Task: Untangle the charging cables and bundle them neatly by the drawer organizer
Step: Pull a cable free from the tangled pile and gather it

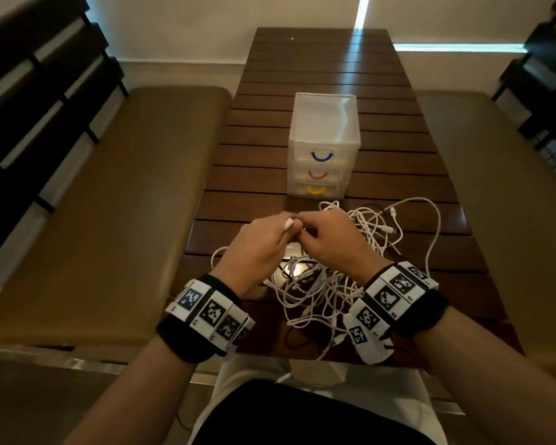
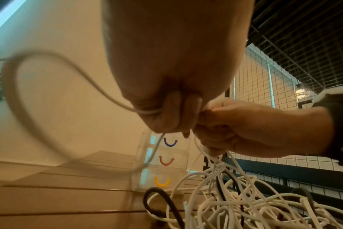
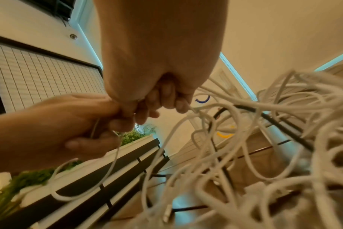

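A tangle of white charging cables [image 1: 331, 284] with a few dark ones lies on the near end of the wooden slat table [image 1: 321, 75]. Above it my two hands meet. My left hand [image 1: 270, 234] has its fingers curled round a white cable [image 2: 49, 86] that loops out to its left. My right hand [image 1: 321, 229] pinches white strands [image 3: 202, 108] that lead down into the pile. In the left wrist view the fingers of my left hand [image 2: 172, 111] touch my right hand [image 2: 221, 124]. The clear drawer organizer [image 1: 323, 146] stands just beyond the pile.
The organizer has three drawers with blue [image 1: 322, 156], red [image 1: 317, 175] and yellow [image 1: 316, 190] handles, all closed. Padded benches [image 1: 116, 200] run along both sides of the table. One cable end [image 1: 305, 367] hangs over the near edge toward my lap.
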{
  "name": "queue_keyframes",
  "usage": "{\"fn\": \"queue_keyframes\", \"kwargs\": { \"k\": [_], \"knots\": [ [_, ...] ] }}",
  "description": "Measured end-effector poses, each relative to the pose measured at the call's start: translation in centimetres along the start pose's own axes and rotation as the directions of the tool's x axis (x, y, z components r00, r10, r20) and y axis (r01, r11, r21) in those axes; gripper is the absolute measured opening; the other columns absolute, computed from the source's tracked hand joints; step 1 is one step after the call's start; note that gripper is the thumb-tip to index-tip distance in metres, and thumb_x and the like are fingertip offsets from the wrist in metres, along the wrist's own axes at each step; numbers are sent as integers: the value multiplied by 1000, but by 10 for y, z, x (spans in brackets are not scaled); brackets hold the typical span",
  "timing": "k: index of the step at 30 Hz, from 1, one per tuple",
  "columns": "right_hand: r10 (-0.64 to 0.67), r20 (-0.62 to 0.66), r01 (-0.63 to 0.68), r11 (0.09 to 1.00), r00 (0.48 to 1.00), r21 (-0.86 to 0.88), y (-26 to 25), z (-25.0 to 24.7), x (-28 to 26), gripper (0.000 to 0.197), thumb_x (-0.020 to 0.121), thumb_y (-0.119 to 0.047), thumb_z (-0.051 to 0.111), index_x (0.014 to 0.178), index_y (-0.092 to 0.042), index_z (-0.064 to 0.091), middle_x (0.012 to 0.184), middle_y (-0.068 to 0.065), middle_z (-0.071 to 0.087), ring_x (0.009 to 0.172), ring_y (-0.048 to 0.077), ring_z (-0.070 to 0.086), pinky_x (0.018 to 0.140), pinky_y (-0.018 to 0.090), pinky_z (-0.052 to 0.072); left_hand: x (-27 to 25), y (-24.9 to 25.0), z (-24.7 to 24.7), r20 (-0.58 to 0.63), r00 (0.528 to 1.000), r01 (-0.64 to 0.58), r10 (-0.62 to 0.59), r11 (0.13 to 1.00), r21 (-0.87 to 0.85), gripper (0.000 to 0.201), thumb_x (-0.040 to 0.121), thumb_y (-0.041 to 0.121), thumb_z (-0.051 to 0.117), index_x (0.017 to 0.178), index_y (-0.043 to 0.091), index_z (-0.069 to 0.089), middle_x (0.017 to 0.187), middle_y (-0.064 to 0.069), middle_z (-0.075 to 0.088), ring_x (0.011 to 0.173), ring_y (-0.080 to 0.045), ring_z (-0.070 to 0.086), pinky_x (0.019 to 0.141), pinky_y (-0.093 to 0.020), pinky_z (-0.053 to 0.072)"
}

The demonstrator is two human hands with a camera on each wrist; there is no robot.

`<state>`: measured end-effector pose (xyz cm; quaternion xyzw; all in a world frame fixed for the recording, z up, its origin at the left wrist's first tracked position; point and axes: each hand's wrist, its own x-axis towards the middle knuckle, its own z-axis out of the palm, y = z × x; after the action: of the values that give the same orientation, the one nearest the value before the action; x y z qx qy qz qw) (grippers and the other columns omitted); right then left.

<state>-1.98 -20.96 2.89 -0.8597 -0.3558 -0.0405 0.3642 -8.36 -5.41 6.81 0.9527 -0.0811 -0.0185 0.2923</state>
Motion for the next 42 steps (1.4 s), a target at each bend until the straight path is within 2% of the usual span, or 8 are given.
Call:
{"fn": "queue_keyframes", "kwargs": {
  "k": [5,12,18,25,30,35,38,42],
  "knots": [
    [-16,142,33,992,990,-121,13,9,-6,53,93,-60,36,98,-18,68,73,-6,65,62,6,58,63,34,51,-1,-11,0,7,1000,-17,17,1000,-14,40,104,40,30,71,35,52,70,11,58,67,-5,55,61,-27,36],
    [11,323,52,981,946,-185,19,-1,28,47,104,-49,34,78,-18,59,64,-5,55,56,6,50,62,27,46,13,-25,-12,-20,999,33,-30,993,115,33,104,34,35,87,17,58,78,2,62,72,-16,59,64,-33,45],
    [-96,38,102,961,995,-255,-3,-42,88,53,98,-58,43,67,-16,58,55,-9,48,48,5,43,51,22,35,37,-14,-59,-343,937,-26,67,992,125,26,104,29,37,84,22,52,65,10,49,56,-3,45,50,-19,26],
    [126,106,-119,990,986,-76,28,-25,20,52,101,-49,42,66,-13,57,57,1,56,51,13,53,54,33,41,10,-47,-72,-549,804,73,-228,955,-288,35,104,32,39,80,16,58,71,-6,53,60,-11,43,57,-28,35],
    [139,115,-102,954,984,-280,30,-20,9,48,103,-44,41,71,-14,61,63,3,60,60,21,59,59,36,47,-3,-50,-41,-320,907,288,-275,958,-8,29,103,19,38,119,20,62,113,-8,66,102,-25,61,85,-40,46],
    [176,198,-71,892,964,-446,13,-4,4,46,102,-45,40,88,-13,69,81,11,68,75,31,65,65,38,50,2,-15,-11,-72,997,20,-11,992,126,50,104,26,35,153,30,23,151,5,40,128,-18,49,102,-43,42],
    [64,108,-25,944,992,-329,9,-4,-2,33,100,-35,43,87,-14,65,74,9,67,67,31,63,61,43,51,13,0,12,114,992,34,-54,984,172,44,104,38,28,148,31,34,136,3,49,121,-24,52,95,-42,42],
    [60,223,32,921,973,-388,11,-10,-17,29,99,-32,44,90,-14,64,80,6,68,73,26,63,62,37,48,14,-4,24,107,994,-4,-19,977,212,35,104,43,26,93,25,55,89,8,53,87,-21,59,71,-34,40]
  ]
}}
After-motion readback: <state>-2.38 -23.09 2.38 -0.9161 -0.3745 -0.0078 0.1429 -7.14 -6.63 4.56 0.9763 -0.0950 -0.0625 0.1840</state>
